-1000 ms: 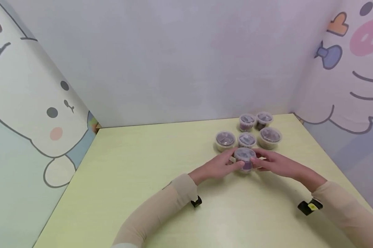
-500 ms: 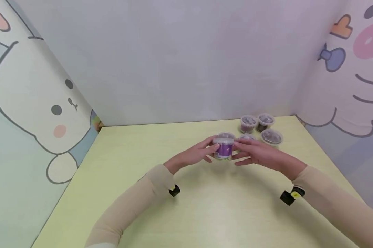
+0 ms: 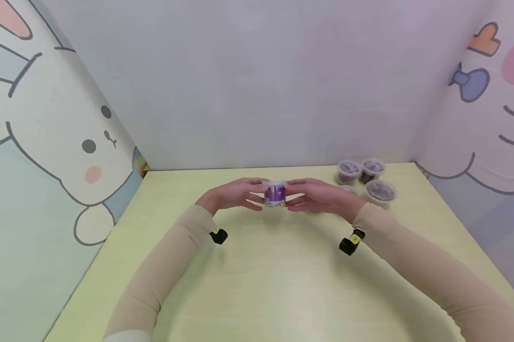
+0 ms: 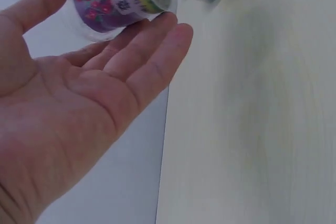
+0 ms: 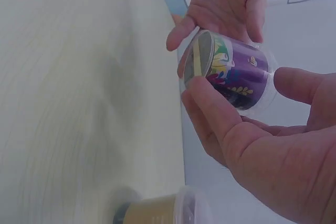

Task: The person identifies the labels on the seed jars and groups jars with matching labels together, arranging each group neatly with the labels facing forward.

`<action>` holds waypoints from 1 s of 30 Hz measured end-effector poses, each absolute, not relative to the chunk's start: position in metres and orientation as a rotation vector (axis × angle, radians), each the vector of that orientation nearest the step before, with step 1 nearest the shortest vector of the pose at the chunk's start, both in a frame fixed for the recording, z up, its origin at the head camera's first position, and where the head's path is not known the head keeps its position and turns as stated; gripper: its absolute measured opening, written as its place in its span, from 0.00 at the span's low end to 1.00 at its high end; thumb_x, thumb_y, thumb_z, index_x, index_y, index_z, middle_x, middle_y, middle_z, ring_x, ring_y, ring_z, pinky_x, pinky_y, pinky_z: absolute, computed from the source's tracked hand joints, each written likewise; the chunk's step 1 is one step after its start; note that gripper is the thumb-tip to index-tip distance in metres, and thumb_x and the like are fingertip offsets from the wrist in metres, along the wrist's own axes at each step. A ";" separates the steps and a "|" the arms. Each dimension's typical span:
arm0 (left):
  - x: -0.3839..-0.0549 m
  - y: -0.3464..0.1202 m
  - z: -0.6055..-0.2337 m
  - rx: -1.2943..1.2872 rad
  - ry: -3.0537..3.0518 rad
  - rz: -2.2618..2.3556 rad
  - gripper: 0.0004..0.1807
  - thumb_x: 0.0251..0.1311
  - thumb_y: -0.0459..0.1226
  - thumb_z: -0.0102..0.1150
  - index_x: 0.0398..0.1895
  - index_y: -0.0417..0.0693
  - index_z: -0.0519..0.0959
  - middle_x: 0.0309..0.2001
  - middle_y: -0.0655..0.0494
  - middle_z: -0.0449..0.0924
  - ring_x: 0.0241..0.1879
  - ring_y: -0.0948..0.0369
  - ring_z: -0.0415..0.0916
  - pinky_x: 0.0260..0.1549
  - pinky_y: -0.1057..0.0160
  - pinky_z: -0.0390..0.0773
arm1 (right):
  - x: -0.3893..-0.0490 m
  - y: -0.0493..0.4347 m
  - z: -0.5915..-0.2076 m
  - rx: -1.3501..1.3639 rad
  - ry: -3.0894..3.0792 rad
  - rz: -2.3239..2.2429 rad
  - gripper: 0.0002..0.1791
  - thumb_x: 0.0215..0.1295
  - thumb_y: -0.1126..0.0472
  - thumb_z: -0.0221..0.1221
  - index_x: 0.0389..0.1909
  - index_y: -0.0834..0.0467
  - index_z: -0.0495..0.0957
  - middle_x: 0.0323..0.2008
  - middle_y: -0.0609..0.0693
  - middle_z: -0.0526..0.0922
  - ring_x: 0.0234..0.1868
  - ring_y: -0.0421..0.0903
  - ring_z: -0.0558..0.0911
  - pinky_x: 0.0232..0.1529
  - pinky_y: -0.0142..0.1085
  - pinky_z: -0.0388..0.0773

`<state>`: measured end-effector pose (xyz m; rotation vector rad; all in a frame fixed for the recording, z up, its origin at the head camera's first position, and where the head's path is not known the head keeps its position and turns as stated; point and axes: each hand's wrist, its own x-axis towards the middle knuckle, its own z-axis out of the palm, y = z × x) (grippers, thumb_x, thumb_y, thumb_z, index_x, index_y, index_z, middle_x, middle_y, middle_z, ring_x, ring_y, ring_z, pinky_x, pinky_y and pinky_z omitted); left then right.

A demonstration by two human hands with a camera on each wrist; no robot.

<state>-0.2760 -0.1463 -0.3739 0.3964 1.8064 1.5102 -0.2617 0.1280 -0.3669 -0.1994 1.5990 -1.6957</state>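
- Squarely between my left grip (image 3: 235, 194) and my right grip (image 3: 318, 197), the purple-labelled tub (image 3: 275, 194) stands upright near the middle of the head frame, lifted clear of the worktop (image 3: 257, 285).
- With my right grip I pinch it lengthwise: in the right wrist view, right of centre, my thumb meets the lid end and my forefinger reaches the rim of the base.
- With my left grip I hold its opposite side between thumb and long, nearly straight fingers; the left wrist view shows it at the top, left of centre, beyond my upturned palm.
- It is a short, smooth cylinder of clear plastic, with a glossy sleeve printed with red berries and pale lettering; a pale flat strip shows at its round base.
- Toward the right of the head frame, behind my right forearm, I see a small purplish tub (image 3: 348, 172), a dark-sided tub (image 3: 372, 170) and a broader tub (image 3: 381, 191), all with translucent round lids; others are partly hidden by my right grip.
- Under them the worktop is pale yellow, faintly grained and flat.
- Matte beige sleeves (image 3: 177, 261) cover my forearms.
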 end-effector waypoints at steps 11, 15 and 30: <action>-0.284 -0.161 -0.373 0.338 1.783 1.627 0.30 0.71 0.35 0.57 0.73 0.39 0.62 0.65 0.40 0.70 0.62 0.47 0.74 0.64 0.50 0.73 | -0.278 0.105 -0.372 -0.188 1.612 -1.747 0.36 0.79 0.63 0.52 0.80 0.63 0.48 0.71 0.64 0.64 0.69 0.61 0.70 0.66 0.47 0.71; -0.285 -0.161 -0.375 0.347 1.784 1.648 0.32 0.71 0.33 0.58 0.74 0.39 0.60 0.66 0.40 0.70 0.64 0.46 0.72 0.65 0.48 0.70 | -0.278 0.103 -0.374 -0.182 1.599 -1.773 0.35 0.78 0.65 0.52 0.80 0.63 0.48 0.71 0.65 0.65 0.70 0.61 0.69 0.66 0.48 0.71; -0.285 -0.158 -0.380 0.370 1.776 1.682 0.29 0.70 0.31 0.57 0.72 0.39 0.62 0.64 0.41 0.73 0.66 0.45 0.70 0.66 0.49 0.70 | -0.277 0.101 -0.376 -0.191 1.631 -1.783 0.35 0.76 0.68 0.53 0.79 0.63 0.51 0.69 0.64 0.67 0.67 0.57 0.73 0.65 0.47 0.73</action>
